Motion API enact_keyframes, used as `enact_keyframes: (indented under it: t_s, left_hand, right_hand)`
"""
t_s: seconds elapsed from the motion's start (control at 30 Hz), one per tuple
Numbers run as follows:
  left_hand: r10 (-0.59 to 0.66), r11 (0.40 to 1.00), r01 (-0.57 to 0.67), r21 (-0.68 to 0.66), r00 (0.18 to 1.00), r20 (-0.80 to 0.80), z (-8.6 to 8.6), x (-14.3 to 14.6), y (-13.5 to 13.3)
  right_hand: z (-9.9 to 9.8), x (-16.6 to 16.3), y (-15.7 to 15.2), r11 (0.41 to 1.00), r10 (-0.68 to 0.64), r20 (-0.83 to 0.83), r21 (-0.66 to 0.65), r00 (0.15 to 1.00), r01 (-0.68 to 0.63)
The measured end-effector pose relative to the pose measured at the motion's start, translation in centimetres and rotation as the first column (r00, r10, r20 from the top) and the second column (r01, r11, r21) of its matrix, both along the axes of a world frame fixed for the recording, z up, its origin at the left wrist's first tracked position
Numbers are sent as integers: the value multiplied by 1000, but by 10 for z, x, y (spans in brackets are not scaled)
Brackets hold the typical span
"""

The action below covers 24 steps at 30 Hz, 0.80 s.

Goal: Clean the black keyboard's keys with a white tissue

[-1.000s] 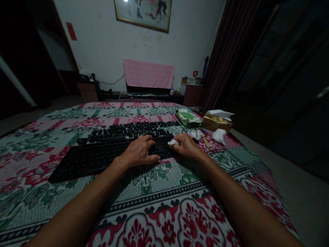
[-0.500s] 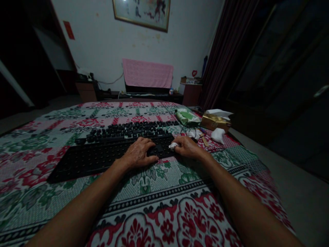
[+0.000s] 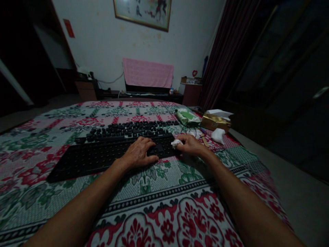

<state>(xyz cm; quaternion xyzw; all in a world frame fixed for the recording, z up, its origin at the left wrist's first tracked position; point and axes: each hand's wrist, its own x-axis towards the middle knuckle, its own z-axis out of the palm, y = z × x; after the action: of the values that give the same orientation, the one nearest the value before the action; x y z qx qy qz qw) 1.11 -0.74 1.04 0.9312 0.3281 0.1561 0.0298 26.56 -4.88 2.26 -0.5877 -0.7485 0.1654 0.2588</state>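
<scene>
A black keyboard base (image 3: 89, 159) with its keys removed lies on the flowered bedspread (image 3: 159, 206). Behind it lies a heap of loose black keycaps (image 3: 128, 129). My left hand (image 3: 138, 152) rests flat on the right part of the base, fingers spread. My right hand (image 3: 190, 144) is at the base's right end, fingers pinched on a small white wad of tissue (image 3: 176, 143) that touches the edge.
To the right lie a green-and-white packet (image 3: 187, 116), a gold tissue box (image 3: 215, 120), a crumpled white tissue (image 3: 218, 135) and thin cables. The bed's right edge drops to a grey floor. Beyond the bed stands a low unit draped with a pink cloth (image 3: 148, 72).
My right hand with the tissue has shifted slightly right and away along the base's end. My left hand has stayed in place.
</scene>
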Motion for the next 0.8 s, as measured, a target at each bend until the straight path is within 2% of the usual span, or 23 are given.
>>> enact_keyframes:
  t_s: [0.07, 0.17, 0.3, 0.5, 0.63, 0.7, 0.8]
  left_hand:
    - [2, 1000, -2, -5, 1000, -2, 0, 0, 1]
    - [-3, 1000, 3, 3, 1000, -3, 0, -1, 1]
    - [2, 1000, -2, 1, 1000, 2, 1, -1, -1]
    - [-2, 1000, 2, -14, 999, 36, 2, -1, -1]
    - [-18, 997, 29, -78, 990, 138, 5, -9, 7]
    - [19, 996, -4, -87, 985, 172, 6, -16, 13]
    - [119, 992, -115, -46, 987, 110, 7, -27, 20]
  right_hand:
    - [0, -2, 0, 999, 39, 100, 3, 994, -40]
    - [3, -3, 1, 998, -7, 228, 60, 974, -7]
    - [7, -11, 13, 984, -80, 198, 174, 977, 45]
    - [2, -50, 42, 967, -53, 165, 253, 985, 10]
    - [-3, -73, 59, 961, -123, 208, 268, 970, 65]
    - [-3, -81, 64, 961, -136, 242, 267, 961, 68]
    - [-3, -91, 70, 974, -87, 305, 226, 948, 16]
